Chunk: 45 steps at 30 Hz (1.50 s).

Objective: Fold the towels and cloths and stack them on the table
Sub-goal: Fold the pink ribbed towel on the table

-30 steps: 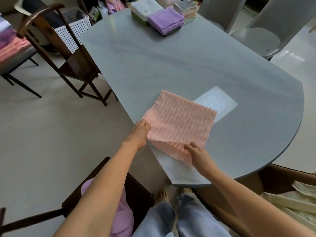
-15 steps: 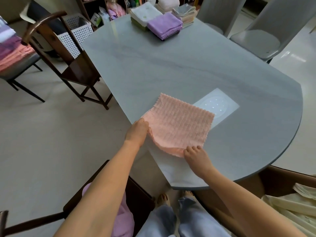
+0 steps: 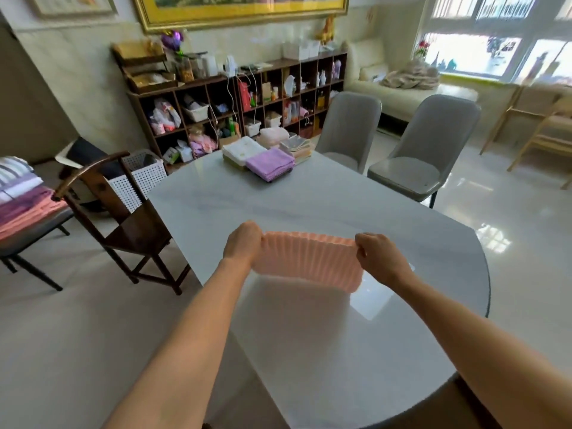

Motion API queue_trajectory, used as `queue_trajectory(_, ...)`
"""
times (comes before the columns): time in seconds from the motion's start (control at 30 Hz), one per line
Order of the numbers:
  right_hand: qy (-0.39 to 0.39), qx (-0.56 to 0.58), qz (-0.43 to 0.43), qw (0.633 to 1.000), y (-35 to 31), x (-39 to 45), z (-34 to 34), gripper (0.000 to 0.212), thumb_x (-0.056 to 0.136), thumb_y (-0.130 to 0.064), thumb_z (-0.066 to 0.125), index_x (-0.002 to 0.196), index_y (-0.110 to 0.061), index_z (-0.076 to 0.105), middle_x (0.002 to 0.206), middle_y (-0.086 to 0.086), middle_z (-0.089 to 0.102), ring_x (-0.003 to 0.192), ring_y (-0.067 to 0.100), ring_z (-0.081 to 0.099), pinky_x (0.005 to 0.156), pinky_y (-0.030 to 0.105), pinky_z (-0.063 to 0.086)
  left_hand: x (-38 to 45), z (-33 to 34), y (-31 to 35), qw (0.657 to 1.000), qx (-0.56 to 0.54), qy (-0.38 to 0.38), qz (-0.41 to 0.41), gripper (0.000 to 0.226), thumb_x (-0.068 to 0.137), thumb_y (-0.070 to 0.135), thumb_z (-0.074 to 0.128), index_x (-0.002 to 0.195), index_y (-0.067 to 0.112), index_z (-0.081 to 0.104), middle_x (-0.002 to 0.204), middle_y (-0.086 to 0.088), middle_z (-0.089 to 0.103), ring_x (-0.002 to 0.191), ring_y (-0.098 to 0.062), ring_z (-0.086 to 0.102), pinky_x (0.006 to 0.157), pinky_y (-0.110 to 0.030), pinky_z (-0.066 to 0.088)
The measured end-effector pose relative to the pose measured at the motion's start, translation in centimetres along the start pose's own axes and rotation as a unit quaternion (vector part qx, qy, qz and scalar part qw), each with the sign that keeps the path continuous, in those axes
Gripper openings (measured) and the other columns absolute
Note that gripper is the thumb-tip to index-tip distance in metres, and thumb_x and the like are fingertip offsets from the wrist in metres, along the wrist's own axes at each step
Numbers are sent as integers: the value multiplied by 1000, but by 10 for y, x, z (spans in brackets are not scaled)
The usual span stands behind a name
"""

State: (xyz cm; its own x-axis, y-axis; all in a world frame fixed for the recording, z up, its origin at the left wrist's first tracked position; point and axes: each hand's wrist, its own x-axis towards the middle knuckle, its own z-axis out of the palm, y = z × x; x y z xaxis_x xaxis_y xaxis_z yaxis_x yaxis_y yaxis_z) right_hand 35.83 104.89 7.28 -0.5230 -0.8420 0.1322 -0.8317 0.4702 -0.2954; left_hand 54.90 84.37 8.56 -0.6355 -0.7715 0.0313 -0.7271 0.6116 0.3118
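So the pink cloth (image 3: 309, 261) that was flat on the table (image 3: 325, 351) is now lifted, left hand (image 3: 243, 244) and right hand (image 3: 379, 255) pinching its top corners, probably heading for the folded stacks (image 3: 269, 156).

Both bare forearms reach forward over the pale grey, glossy stone-topped table (image 3: 309, 193). The left hand (image 3: 243, 244) and right hand (image 3: 379, 253) are raised above its near half, level with each other, knuckles up, each with fingers curled, pinching an upper corner of the pink ribbed cloth (image 3: 309, 261).
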Motion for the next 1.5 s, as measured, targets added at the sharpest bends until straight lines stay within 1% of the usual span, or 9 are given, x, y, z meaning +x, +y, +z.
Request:
queue_trajectory(0.2,47,-55,33,997,-2,25,-42,15,83,6,40,80,-7,45,85,21,61,76,40,60,58,37,38,19,-37,24,996,14,28,85,22,84,-1,45,67,4,59,83,-18,66,79,-37,62,61,-32,35)
queue_trajectory(0.37,74,-90,46,992,4,33,-62,23,84,14,36,89,-7,43,88,22,63,78,41,61,60,43,45,21,-48,44,990,89,-2,106,22,84,-1,46,85,4,68,93,-18,67,86,-36,62,66,-34,43)
queue_trajectory(0.5,90,-111,36,989,4,39,-67,40,84,13,36,115,-9,46,87,20,62,76,39,61,56,39,43,24,-53,56,986,131,-22,100,19,85,-5,48,91,-2,67,100,-22,65,92,-37,63,74,-37,49)
queue_trajectory(0.6,50,-115,40,991,7,45,-66,26,81,12,42,91,-2,61,81,16,60,74,34,61,62,40,51,25,-49,57,984,140,-31,102,16,85,-7,50,90,-2,64,101,-19,63,92,-36,62,71,-34,45)
queue_trajectory(0.7,22,-114,34,993,11,48,-62,23,77,14,42,76,1,60,78,15,58,72,32,59,59,37,46,28,-43,57,984,134,-29,113,15,85,-7,50,93,1,60,105,-15,59,93,-34,61,71,-33,44)
queue_trajectory(0.87,-38,-112,3,993,24,51,-64,17,81,8,41,76,-6,50,77,12,52,78,30,56,60,32,40,32,-48,63,978,148,-80,124,19,80,-5,48,72,11,54,88,-11,58,84,-32,60,66,-32,46)
queue_trajectory(1.1,-196,-116,-45,973,43,52,-66,8,80,-6,49,83,-13,47,79,2,50,77,22,49,62,30,39,38,-43,72,954,115,-266,73,34,81,24,73,59,17,47,61,0,57,66,-20,64,63,-27,50)
queue_trajectory(1.3,-175,-95,-57,978,52,63,-55,28,72,9,40,57,-14,32,71,7,47,72,26,50,59,37,40,49,-30,82,964,117,-233,47,25,82,8,73,65,8,54,73,-10,62,87,-28,70,80,-38,57)
queue_trajectory(1.5,-131,-11,2,991,64,85,-40,24,82,15,47,80,-9,47,83,9,52,71,30,60,47,36,55,66,-22,97,983,125,-125,58,14,84,-6,53,90,2,64,100,-20,62,97,-36,62,72,-33,45)
